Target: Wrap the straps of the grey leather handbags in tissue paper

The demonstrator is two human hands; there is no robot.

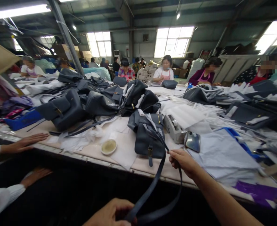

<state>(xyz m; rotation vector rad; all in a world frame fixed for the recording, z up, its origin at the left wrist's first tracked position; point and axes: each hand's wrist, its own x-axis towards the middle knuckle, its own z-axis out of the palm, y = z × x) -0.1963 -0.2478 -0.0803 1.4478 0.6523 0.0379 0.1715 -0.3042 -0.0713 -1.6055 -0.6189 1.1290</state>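
A dark blue bag (147, 141) with a gold buckle lies near the table's front edge. From it a long dark strap (152, 185) loops down toward me. My right hand (182, 160) pinches the strap just right of the bag. Lower down, at the bottom of the view, my left hand (112, 212) is closed around the strap's lower part, in front of the table edge. Both hands are apart from each other, with the strap's loop between them.
A co-worker's hand (25, 142) rests on the table edge at left. Around the bag are a round dish (108, 147), a phone (192, 141), a tape dispenser (174, 130), white sheets (220, 153) and a blue tray (23, 119). More dark bags (63, 110) are piled behind.
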